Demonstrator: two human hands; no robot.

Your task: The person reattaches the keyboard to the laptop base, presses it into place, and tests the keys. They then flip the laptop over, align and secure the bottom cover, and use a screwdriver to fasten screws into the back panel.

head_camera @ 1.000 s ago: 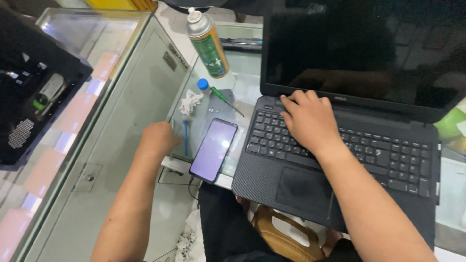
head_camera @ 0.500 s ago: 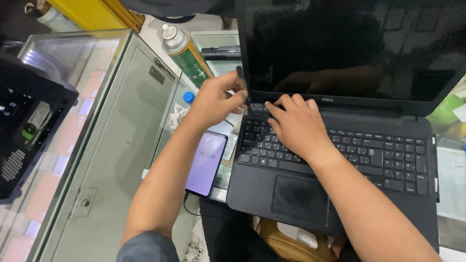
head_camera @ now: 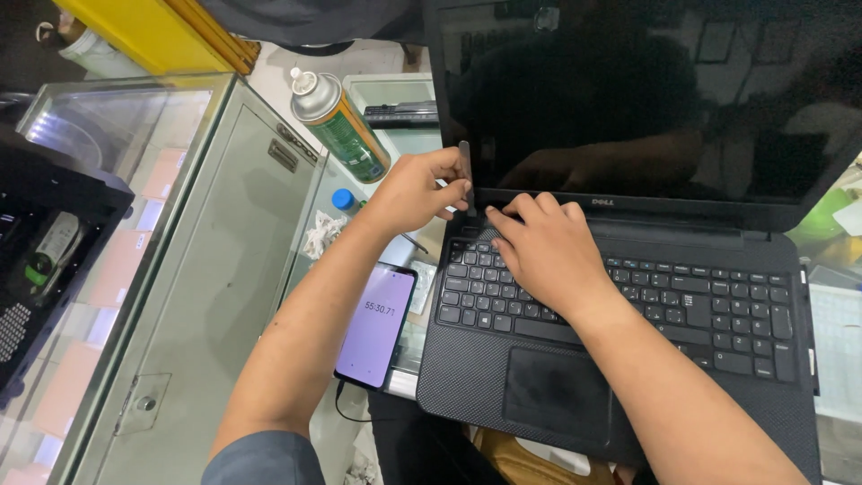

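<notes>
A black laptop [head_camera: 691,296] lies open in front of me, its dark screen [head_camera: 646,99] raised and unlit. My left hand [head_camera: 417,189] pinches a thin dark flat tool [head_camera: 465,171] held upright at the screen's lower left corner, near the hinge. My right hand [head_camera: 543,256] rests palm down on the upper left of the keyboard, fingertips at the top key row just below the hinge.
A phone [head_camera: 377,325] with a lit purple screen lies left of the laptop, cable attached. A green spray can [head_camera: 341,126] and a blue-capped small bottle [head_camera: 344,199] stand behind it. A glass display cabinet [head_camera: 180,269] fills the left; a black device [head_camera: 45,260] sits at its edge.
My left hand came up from beside the phone to the screen's lower left corner, now holding the flat tool. My right hand slid toward the keyboard's top left.
</notes>
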